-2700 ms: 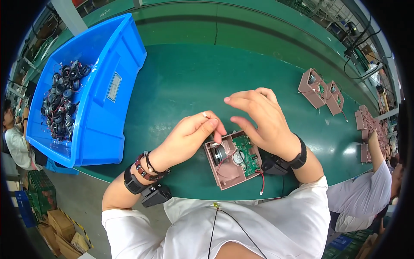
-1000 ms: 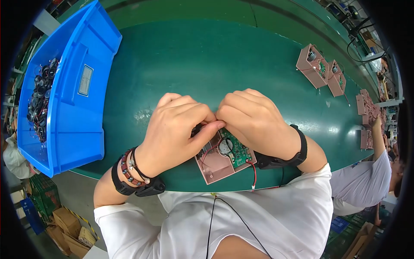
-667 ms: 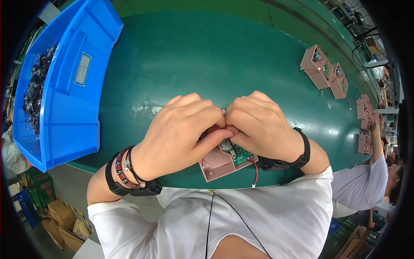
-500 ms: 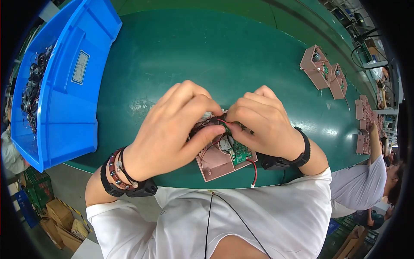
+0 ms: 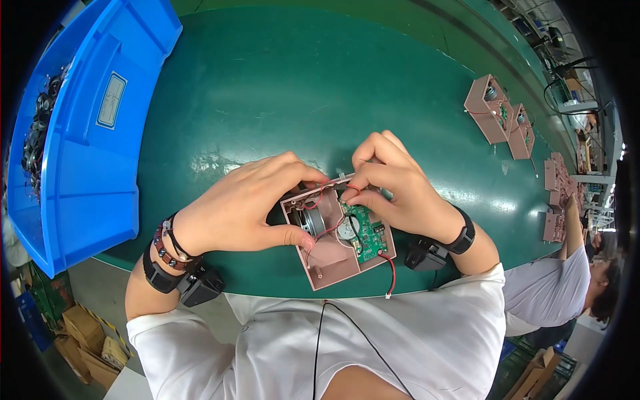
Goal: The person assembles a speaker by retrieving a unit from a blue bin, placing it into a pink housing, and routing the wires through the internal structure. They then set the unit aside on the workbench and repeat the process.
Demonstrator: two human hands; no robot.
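Note:
A pink plastic housing (image 5: 333, 261) rests, turned slightly, on the green table at its near edge. My left hand (image 5: 243, 205) clasps its left side, fingers at the far wall and thumb near a round metal speaker (image 5: 311, 221) in the left compartment. On the right lies a green circuit board (image 5: 373, 235) with a round whitish disc (image 5: 347, 228) beside it. With thumb and index finger together, my right hand (image 5: 403, 183) pinches a thin red wire (image 5: 333, 182) near the far wall. A red-and-black lead (image 5: 393, 272) hangs over the housing's near right edge.
A big blue bin (image 5: 93, 147) with many small black wired parts (image 5: 40, 130) stands at the left. Far right sit two similar pink housings (image 5: 492, 110), with more stacked (image 5: 557, 193) beyond. Another person's arm (image 5: 573, 223) reaches to that stack.
My left hand has moved down and left, from the wires to the housing's side. The speaker now shows inside the left compartment. My right hand stays near the far wall.

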